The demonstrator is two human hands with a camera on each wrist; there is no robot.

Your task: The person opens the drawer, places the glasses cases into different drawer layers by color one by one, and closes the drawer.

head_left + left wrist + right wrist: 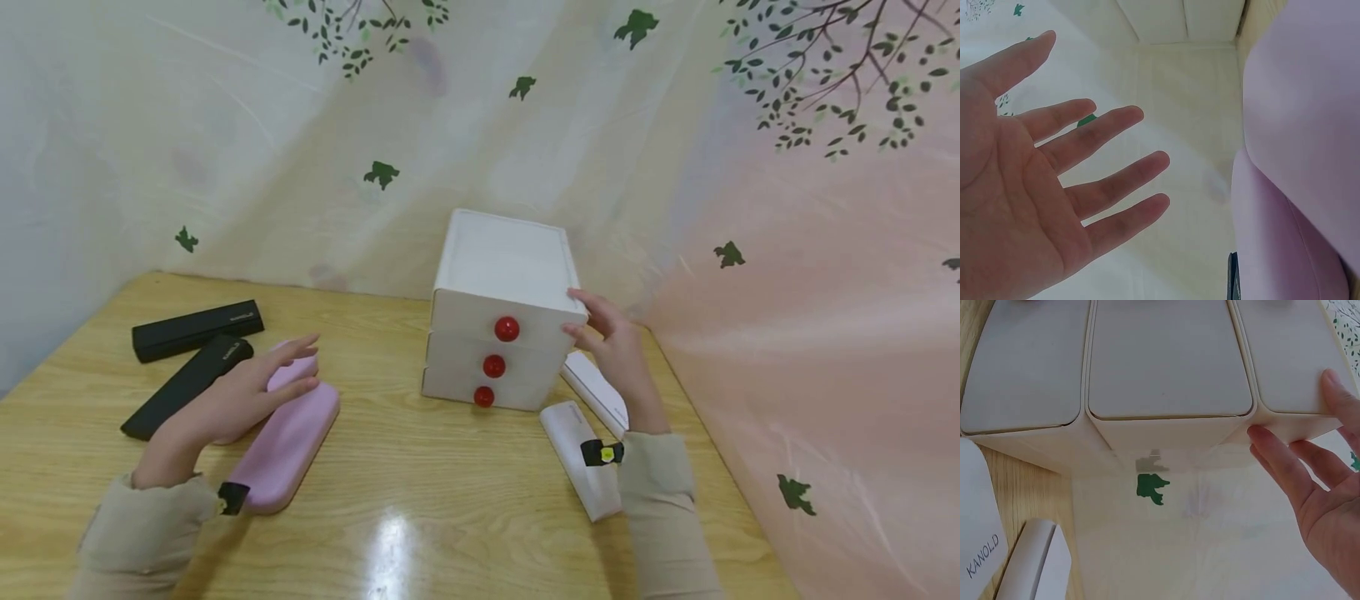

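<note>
A white three-drawer box (501, 271) with red knobs (507, 328) stands mid-table, all drawers closed. My right hand (604, 332) is at its upper right front corner, and straight fingers touch the box's side (1166, 362) in the right wrist view, where the hand (1310, 469) grips nothing. My left hand (255, 387) is stretched flat over the far end of a pink case (288, 442). In the left wrist view its palm (1079, 162) is open with spread fingers beside the pink case (1297, 125); I cannot tell if it touches.
Two black cases (197, 329) (187, 383) lie at the table's left. Two white cases (581, 458) (596, 390) lie right of the box, under my right forearm. A leaf-printed curtain (787, 292) closes in the back and right. The wooden table (420, 500) runs to its front edge.
</note>
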